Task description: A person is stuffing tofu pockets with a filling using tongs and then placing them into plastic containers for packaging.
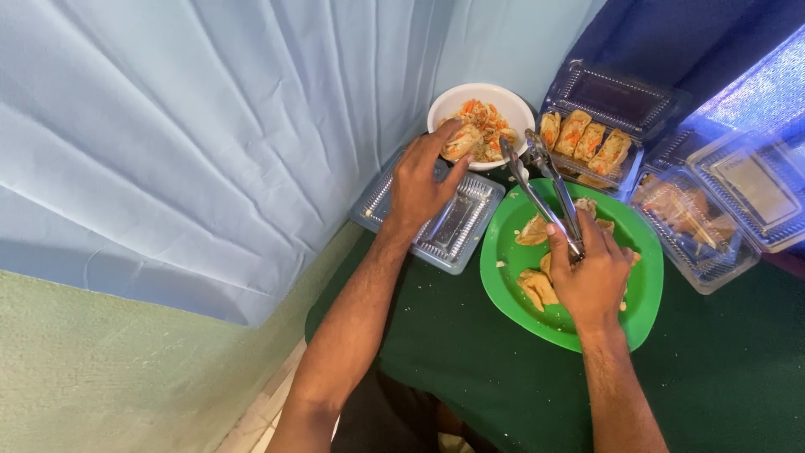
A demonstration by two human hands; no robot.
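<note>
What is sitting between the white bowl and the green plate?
In the head view, the metal tongs, held by the right hand, stretch from the green plate up toward the white bowl; beneath them is dark green tablecloth.

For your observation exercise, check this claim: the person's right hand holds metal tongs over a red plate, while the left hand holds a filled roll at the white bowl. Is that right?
Not quite: the plate is green, not red, as the head view shows. The rest stands: the right hand holds the metal tongs over it, and the left hand holds a filled roll at the white bowl.
</note>
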